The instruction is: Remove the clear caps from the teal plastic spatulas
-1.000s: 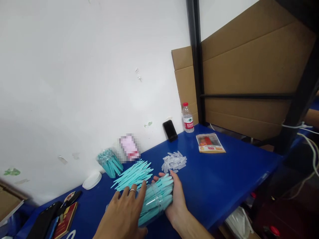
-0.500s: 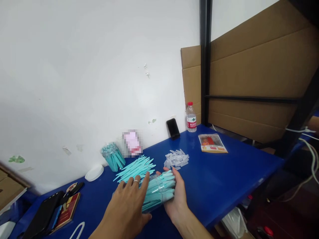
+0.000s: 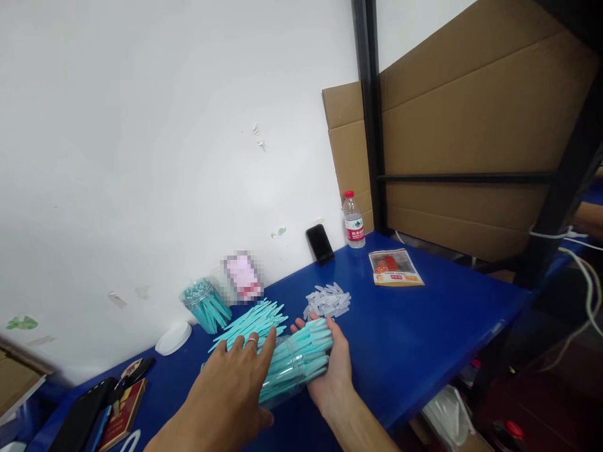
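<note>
1. Change: against half a second ago, the tips of your teal stick bundle (image 3: 316, 339) reach a little farther past the rim of the clear jar (image 3: 296, 359), and your right hand (image 3: 335, 370) sits slightly farther from that rim.
2. Reading: more of the bundle seems to be outside the jar, though most of its length looks to be inside.
3. Jar position: tipped on its side between your hands, mouth toward your right, near the loose teal sticks (image 3: 252, 323) on the table (image 3: 424, 326).
4. Left hand (image 3: 230, 383): fingers part-spread, clasped over the jar's base end; grip firmness hidden.
5. Right: fingers half-curled, cupping the protruding tips from beneath and behind; the palm backs them.
</note>
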The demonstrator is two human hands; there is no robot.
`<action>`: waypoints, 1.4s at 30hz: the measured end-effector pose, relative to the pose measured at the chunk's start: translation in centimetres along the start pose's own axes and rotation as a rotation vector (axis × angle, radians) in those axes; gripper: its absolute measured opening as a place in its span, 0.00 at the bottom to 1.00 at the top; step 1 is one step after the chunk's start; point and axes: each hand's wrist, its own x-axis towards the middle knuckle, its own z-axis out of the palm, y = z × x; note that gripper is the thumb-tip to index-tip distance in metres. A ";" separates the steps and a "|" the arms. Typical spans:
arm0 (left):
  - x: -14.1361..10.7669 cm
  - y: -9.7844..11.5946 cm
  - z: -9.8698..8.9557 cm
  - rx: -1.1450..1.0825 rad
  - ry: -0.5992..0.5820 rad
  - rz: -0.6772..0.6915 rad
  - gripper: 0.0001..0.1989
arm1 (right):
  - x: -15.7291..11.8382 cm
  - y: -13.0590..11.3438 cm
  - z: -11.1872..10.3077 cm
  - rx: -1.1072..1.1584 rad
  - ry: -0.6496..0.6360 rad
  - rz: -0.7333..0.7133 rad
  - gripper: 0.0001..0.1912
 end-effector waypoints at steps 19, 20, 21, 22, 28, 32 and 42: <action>-0.8 -1.2 0.0 -0.012 -0.130 0.070 0.52 | 0.1 -2.0 -2.7 -0.672 -0.078 -0.465 0.15; -0.9 -1.1 -0.1 0.005 -0.118 0.084 0.52 | 0.1 -2.0 -2.7 -0.714 -0.071 -0.492 0.15; -0.8 -1.0 -0.1 0.021 -0.107 0.092 0.51 | 0.1 -2.1 -2.8 -0.746 -0.070 -0.527 0.15; -0.8 -1.0 -0.1 0.036 -0.097 0.096 0.50 | 0.1 -2.1 -2.8 -0.777 -0.074 -0.568 0.14; -1.0 -1.5 0.8 0.082 -0.063 0.127 0.51 | 0.9 -2.1 -3.1 -1.115 -0.110 -0.833 0.10; -1.9 -3.0 1.8 0.045 -0.040 0.088 0.50 | 1.2 -1.5 -3.7 -1.335 -0.155 -0.945 0.11; -5.5 -7.3 6.4 -0.193 -0.073 -0.093 0.47 | 1.3 -1.1 -4.3 -1.576 -0.223 -1.083 0.09</action>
